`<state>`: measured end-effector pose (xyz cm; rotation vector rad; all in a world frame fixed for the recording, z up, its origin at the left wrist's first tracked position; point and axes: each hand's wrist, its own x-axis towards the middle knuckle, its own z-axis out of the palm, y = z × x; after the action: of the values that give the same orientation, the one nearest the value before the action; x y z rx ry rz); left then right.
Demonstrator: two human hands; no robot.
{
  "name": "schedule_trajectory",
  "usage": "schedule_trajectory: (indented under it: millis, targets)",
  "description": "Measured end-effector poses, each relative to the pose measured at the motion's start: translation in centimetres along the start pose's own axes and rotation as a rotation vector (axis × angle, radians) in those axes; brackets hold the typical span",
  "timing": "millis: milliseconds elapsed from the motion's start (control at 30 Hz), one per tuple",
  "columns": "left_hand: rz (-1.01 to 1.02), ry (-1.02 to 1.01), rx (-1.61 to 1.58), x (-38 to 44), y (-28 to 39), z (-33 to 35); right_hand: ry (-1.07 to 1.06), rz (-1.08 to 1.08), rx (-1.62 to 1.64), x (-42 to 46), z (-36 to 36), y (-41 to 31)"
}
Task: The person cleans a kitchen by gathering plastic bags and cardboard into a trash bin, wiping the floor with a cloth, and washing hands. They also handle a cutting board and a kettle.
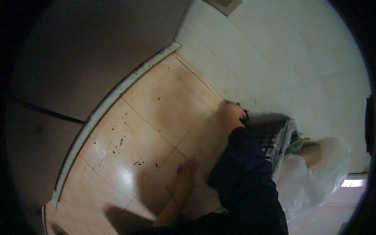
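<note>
My left hand point(188, 166) is low over the tan tiled floor point(144, 117), in shadow, palm down with fingers stretched out. It seems to hold nothing; whether it presses on the tiles is hard to tell. My right hand point(234, 111), at the end of a dark sleeve point(243, 164), reaches to the foot of the pale wall point(264, 64), beside a dark slatted crate point(267, 141). Something dark shows around its fingers, too blurred to name. Dark crumbs and scraps point(120, 142) lie scattered on the tiles to the left.
Clear plastic bags point(311, 188) and green leaves point(298, 144) sit at the crate on the right. A pale raised strip point(117, 91) edges the floor along a dark surface point(73, 58). A framed square fitting point(225, 6) shows at the top.
</note>
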<state>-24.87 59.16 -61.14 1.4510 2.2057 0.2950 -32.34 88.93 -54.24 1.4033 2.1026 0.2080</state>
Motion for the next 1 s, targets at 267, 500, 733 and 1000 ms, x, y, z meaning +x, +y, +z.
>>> schedule_trajectory:
  millis: [267,500,733,1000]
  targets:
    - [0.080,-0.141,-0.043,0.7,0.4,-1.7,0.195,0.665,0.622,7.3,9.0,1.2]
    - [0.034,-0.233,-0.050,0.8,0.4,-1.6,-0.008,0.128,-0.180,1.6,2.6,3.5]
    - [0.025,0.097,-0.097,0.6,0.3,1.9,0.578,0.068,0.909,3.6,-0.8,-8.1]
    - [-0.056,0.355,0.254,0.1,0.6,1.3,0.935,-0.708,0.192,6.4,-3.9,-8.4]
